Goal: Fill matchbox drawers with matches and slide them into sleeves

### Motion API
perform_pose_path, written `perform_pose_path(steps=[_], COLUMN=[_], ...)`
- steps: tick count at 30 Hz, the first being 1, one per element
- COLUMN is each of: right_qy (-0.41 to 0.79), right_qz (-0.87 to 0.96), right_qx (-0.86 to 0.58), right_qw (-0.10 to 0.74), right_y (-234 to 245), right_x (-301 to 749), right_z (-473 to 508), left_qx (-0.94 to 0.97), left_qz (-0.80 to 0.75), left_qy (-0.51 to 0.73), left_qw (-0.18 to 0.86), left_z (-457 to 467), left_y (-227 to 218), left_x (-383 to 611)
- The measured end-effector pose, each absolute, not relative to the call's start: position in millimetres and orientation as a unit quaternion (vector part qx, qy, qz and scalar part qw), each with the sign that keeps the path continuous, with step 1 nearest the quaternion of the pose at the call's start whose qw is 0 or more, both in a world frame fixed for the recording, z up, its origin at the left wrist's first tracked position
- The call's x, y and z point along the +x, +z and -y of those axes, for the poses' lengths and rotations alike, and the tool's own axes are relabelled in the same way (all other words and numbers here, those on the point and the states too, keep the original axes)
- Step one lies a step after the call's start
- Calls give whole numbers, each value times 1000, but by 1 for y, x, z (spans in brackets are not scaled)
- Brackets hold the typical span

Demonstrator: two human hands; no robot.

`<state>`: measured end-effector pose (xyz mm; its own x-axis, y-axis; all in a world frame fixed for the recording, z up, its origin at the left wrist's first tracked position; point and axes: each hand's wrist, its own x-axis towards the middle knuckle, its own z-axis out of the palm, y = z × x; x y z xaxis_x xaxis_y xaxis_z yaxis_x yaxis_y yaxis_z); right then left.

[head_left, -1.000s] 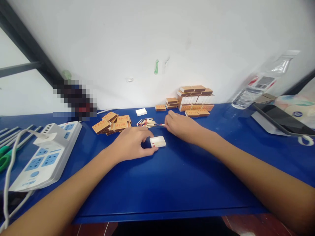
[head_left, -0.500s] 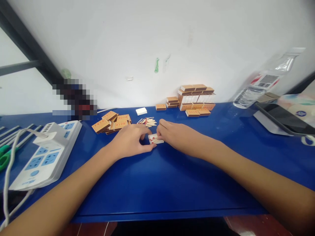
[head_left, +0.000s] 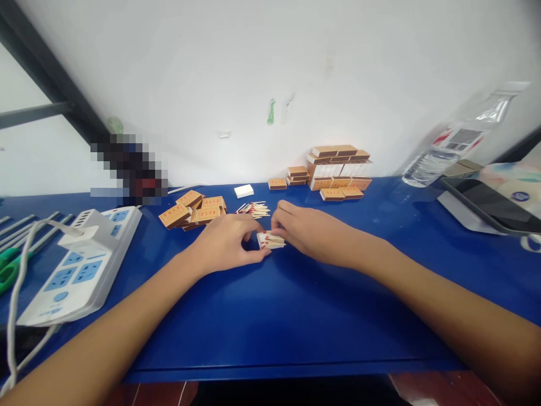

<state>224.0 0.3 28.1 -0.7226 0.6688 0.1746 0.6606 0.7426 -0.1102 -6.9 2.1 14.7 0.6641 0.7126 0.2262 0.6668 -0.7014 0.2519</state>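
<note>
A small white matchbox tray [head_left: 261,241] rests on the blue table, with my left hand [head_left: 226,239] closed around its left end, thumb on the near side and fingers on the far side. Several red-tipped matches [head_left: 275,242] lie in it, heads to the left, some ends poking past its right side. My right hand [head_left: 298,223] is closed in a pinch over the far right part of the tray, at the matches; its fingertips partly hide them. Just behind the hands is a loose pile of matches [head_left: 257,210]. Farther back lies a white tray-like piece [head_left: 244,191].
Orange matchboxes lie heaped [head_left: 207,214] on the left; others form a stack [head_left: 338,169] against the wall. A white power strip [head_left: 80,273] with a cable and green-handled scissors [head_left: 8,270] are at left. A water bottle [head_left: 448,146] and a phone [head_left: 494,206] stand at right.
The matches in the tray now stick out farther past its right end and look more spread. My right fingers have shifted slightly towards the far side; my left hand keeps its hold.
</note>
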Motion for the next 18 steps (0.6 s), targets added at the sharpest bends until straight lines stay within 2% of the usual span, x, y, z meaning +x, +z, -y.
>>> perform_pose_path(steps=[4, 8, 14, 18], right_qy=[73, 109, 28, -4], right_qz=[915, 899, 880, 872], right_qx=[-374, -373, -381, -401], right_qw=[131, 202, 284, 281], right_y=[33, 25, 15, 10], right_x=[231, 239, 242, 251], right_z=[6, 11, 0, -11], left_qx=[912, 914, 905, 893], left_qz=[-373, -357, -367, -379], left_qy=[153, 172, 194, 230], left_qw=[80, 81, 90, 82], left_z=[0, 2, 0, -1], left_y=[13, 15, 20, 21], left_x=[-6, -6, -8, -9])
